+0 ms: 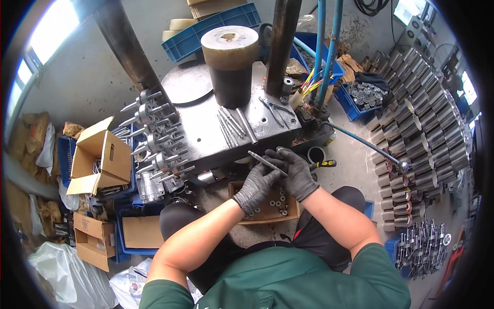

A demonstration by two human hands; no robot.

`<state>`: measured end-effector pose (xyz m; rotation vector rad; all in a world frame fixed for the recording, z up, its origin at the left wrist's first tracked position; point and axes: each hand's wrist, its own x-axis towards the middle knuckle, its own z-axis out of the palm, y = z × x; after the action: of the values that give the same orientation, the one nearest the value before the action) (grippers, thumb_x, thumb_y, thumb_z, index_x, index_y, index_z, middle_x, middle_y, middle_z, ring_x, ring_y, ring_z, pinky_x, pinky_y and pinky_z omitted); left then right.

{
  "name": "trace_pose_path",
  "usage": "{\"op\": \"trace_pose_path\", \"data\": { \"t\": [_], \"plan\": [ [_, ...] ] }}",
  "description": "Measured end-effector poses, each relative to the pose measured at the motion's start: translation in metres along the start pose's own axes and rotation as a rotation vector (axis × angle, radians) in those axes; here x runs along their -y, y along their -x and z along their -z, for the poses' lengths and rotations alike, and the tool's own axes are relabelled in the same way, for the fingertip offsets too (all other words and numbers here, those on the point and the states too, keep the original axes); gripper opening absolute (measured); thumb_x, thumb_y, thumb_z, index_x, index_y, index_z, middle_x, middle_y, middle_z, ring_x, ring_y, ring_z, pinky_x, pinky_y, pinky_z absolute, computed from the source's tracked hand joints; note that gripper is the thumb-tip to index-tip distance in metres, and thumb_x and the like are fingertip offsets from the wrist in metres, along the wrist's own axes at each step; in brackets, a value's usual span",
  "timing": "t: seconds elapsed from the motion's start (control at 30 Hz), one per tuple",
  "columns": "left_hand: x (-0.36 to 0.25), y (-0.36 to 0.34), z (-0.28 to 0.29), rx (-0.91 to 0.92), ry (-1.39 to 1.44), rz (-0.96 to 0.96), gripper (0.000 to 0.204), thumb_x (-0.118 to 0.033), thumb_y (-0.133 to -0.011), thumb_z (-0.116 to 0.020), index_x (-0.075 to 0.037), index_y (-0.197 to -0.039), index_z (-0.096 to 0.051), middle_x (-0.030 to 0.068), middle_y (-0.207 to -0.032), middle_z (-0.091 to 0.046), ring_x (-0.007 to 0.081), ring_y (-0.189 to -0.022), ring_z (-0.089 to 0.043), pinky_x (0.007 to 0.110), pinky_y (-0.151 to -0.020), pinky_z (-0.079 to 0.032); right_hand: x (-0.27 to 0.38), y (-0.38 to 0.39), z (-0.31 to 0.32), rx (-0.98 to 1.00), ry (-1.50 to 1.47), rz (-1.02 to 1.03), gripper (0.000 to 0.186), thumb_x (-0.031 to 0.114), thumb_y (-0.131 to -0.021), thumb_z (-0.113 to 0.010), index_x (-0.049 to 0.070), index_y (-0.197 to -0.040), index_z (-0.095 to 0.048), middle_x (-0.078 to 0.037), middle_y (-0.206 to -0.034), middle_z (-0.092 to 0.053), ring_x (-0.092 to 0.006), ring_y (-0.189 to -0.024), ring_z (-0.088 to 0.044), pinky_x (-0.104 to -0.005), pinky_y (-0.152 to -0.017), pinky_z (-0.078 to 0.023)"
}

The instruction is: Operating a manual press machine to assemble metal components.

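Both hands wear dark grey gloves and are close together in front of the press table. My left hand (256,185) is closed around a slim metal shaft (264,161), which slants across toward the other palm. My right hand (297,174) is curled beside it, with a small round metal ring (280,149), possibly a bearing, at its fingertips. Below the hands, an open cardboard box (288,212) holds several small rings. On the metal table (206,147) lie loose shafts (229,126), a thicker rod (246,125) and pliers (275,110).
A thick metal cylinder (230,67) stands on the table between two dark columns (280,51). Shafts with round parts (154,134) are stacked at the left. A yellow-and-black handle (326,164) lies right of my hands. Metal sleeves (411,134) are piled at the right.
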<state>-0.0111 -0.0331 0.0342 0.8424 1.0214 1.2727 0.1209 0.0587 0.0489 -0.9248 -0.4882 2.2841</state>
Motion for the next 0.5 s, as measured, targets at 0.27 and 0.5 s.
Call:
{"op": "trace_pose_path", "data": {
  "t": [0.27,0.5],
  "plan": [
    [-0.023,0.009,-0.004,0.015,-0.426,0.08,0.036,-0.021,-0.103,-0.067,0.0,-0.13,-0.061,0.0078,-0.106,-0.07,0.0138,-0.096,-0.065,0.033,-0.087,-0.055,0.011,-0.012,0.008,0.089,0.043,0.186,0.038,0.007,-0.102,-0.059,0.005,-0.139,-0.05,-0.02,-0.126,-0.067,-0.0348,-0.11,-0.07,-0.0479,-0.092,-0.061],
    [-0.02,0.009,-0.001,0.036,-0.541,0.151,0.033,-0.024,-0.101,-0.071,0.001,-0.12,-0.063,0.0121,-0.093,-0.07,0.0166,-0.083,-0.063,0.035,-0.08,-0.055,0.017,-0.017,0.013,0.239,0.146,0.228,0.034,0.009,-0.102,-0.061,0.002,-0.135,-0.057,-0.021,-0.131,-0.067,-0.0338,-0.115,-0.069,-0.0477,-0.101,-0.058]
  ]
}}
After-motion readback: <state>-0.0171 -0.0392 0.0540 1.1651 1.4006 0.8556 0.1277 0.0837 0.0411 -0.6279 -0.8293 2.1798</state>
